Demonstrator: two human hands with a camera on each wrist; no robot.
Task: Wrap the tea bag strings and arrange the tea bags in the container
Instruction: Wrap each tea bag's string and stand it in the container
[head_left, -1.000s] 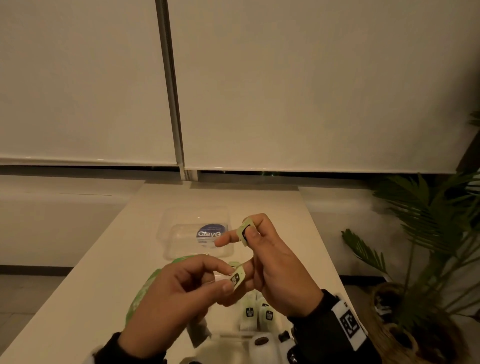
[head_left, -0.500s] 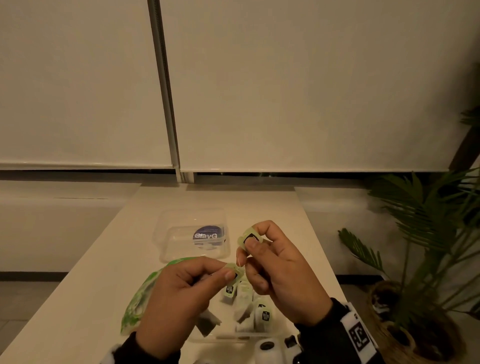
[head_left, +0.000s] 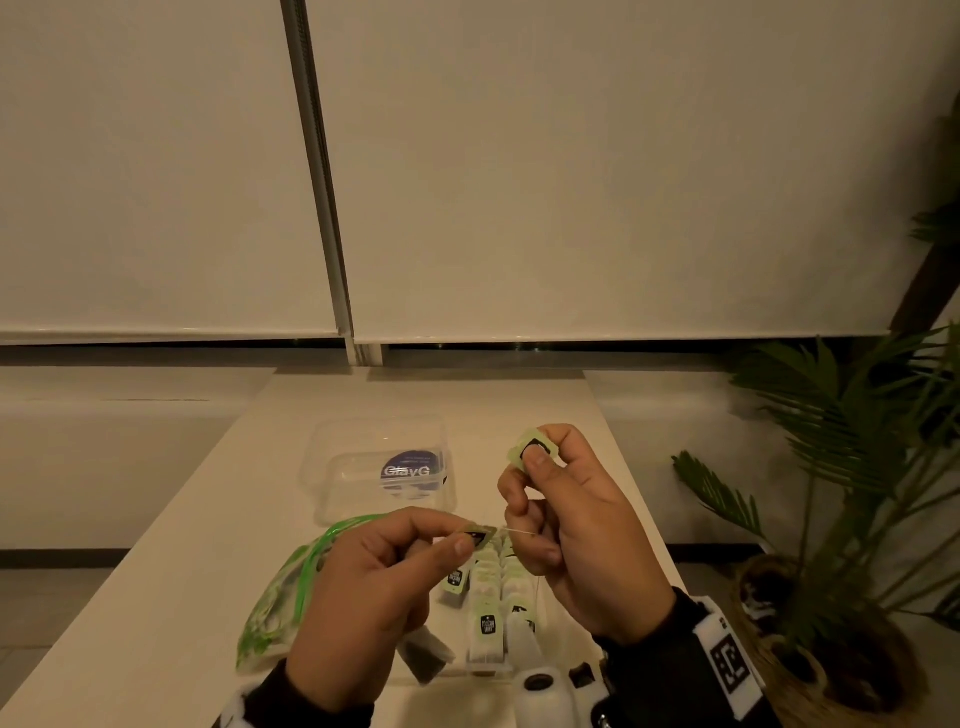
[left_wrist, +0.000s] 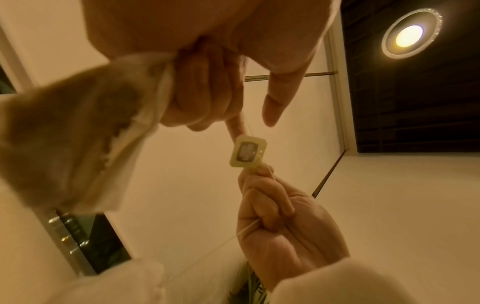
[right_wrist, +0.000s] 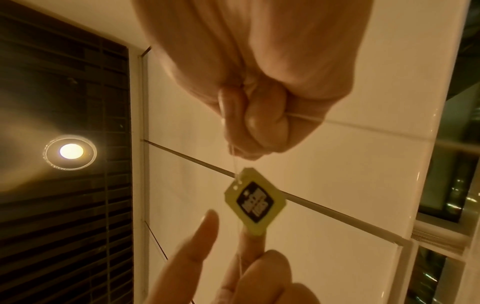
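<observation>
My left hand (head_left: 384, 571) grips a tea bag (left_wrist: 64, 133) in its curled lower fingers; the bag hangs below the hand (head_left: 426, 654). A green tag (head_left: 478, 535) sits at its index fingertip, next to the thumb. My right hand (head_left: 571, 525) pinches a second green tag (head_left: 535, 449) under its thumb and holds the thin string (head_left: 519, 532) in its curled fingers. The string runs taut between the two hands. In the right wrist view the first tag (right_wrist: 255, 199) hangs between the right fist and the left index finger. Below the hands, a clear container (head_left: 540, 613) holds several wrapped tea bags (head_left: 488, 623).
A clear lid with a blue label (head_left: 384, 467) lies farther back on the pale table (head_left: 208, 519). A green zip bag (head_left: 280, 597) lies left of the container. A potted palm (head_left: 831, 493) stands beyond the table's right edge. White blinds cover the far wall.
The hands have drawn a little apart, and the string now shows stretched between them. The left hand's tag has turned flatter; the right hand still pinches its tag.
</observation>
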